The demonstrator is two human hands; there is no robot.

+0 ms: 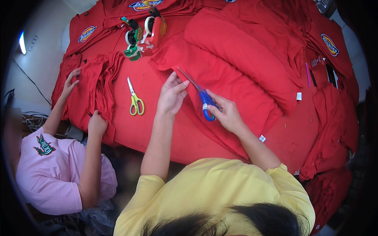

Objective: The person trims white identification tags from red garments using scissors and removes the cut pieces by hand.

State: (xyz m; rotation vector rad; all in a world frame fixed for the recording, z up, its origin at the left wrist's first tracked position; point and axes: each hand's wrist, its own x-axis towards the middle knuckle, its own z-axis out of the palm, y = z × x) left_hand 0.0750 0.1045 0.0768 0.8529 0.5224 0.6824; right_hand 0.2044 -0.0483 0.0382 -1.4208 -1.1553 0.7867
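My right hand [227, 114] holds a pair of scissors [206, 103] by its blue handles, and the blades look closed, pointing up and to the left. Just left of the blades, my left hand [172, 94] has its fingers closed at the edge of a red garment [208, 74]. Whether a thread is also between those fingertips is too small to see. The garment lies folded in thick layers, and the scissors are over its left part.
Yellow-handled scissors [136, 103] lie left of my left hand. Tape dispensers, one green [133, 51] and one red [151, 39], stand beyond. At left, a co-worker in a pink shirt [59, 169] handles a red garment pile [94, 82]. A pink pen [308, 74] lies far right.
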